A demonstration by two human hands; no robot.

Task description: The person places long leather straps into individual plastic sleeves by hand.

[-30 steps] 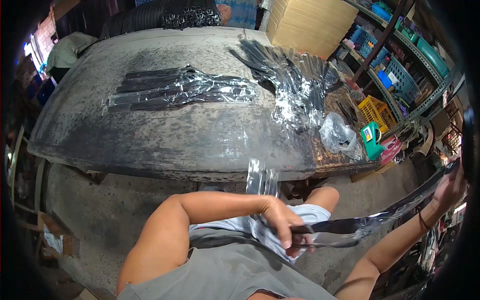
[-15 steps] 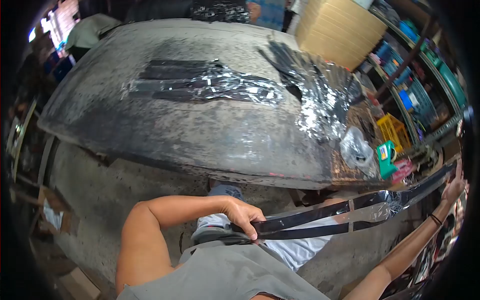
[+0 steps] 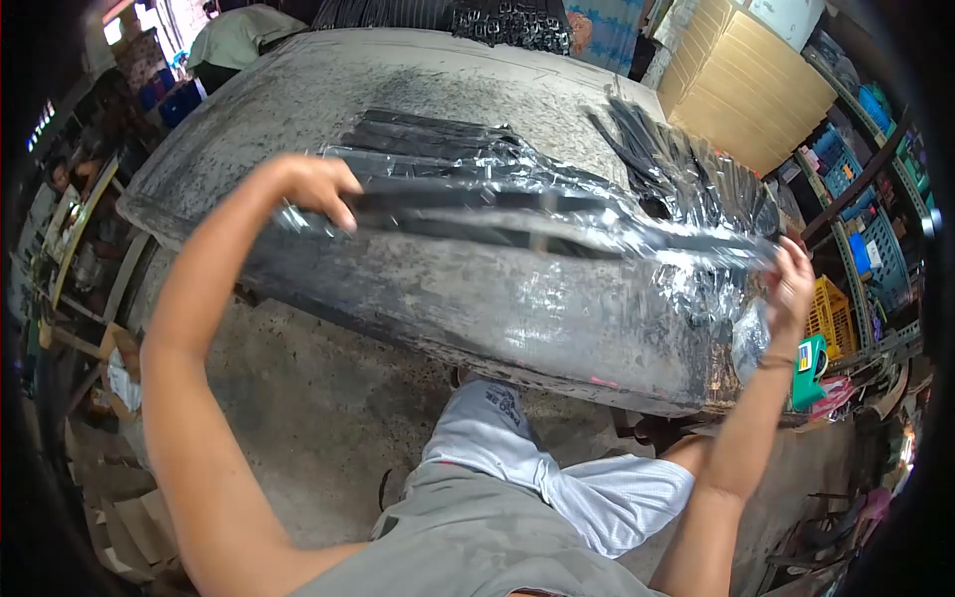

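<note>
My left hand (image 3: 316, 189) grips one end of a long black strap in clear plastic (image 3: 477, 199), blurred by motion. At its other end my right hand (image 3: 789, 279) pinches the plastic-wrapped part. The strap is stretched sideways above the worn grey table (image 3: 448, 298). Behind it, partly covered by it, lie several wrapped black straps (image 3: 428, 131). To their right, a fanned pile of black straps in shiny plastic (image 3: 696, 184) is spread near the table's right end.
A cardboard box (image 3: 751, 90) stands at the back right. Near the right corner are a clear plastic bag (image 3: 748, 343), a green tape dispenser (image 3: 808, 373) and a yellow crate (image 3: 834, 316). More black straps (image 3: 512, 25) lie along the far edge.
Both hands have risen and moved forward from near my lap to above the table, carrying the strap with them. My right hand has come inward from the far right.
</note>
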